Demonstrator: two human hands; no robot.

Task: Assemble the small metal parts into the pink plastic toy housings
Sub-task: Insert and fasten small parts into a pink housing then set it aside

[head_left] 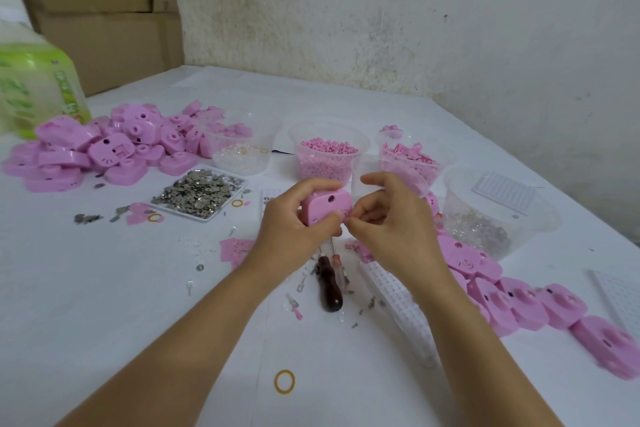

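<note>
Only the green-labelled bottle (38, 80) carries print, and it is too blurred to read

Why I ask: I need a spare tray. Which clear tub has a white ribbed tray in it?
The far-right tub: the white tray rests inside its rim. The others show no tray.

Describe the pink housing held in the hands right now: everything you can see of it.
The pink housing is a glossy plastic shell, boxy with rounded corners, with one dark round hole showing in its upper face. It is held above the white table. The left hand grips its left side, fingers curled over the top and thumb on the near edge. The right hand pinches its lower right corner; whether a small part sits in that pinch cannot be told.
</note>
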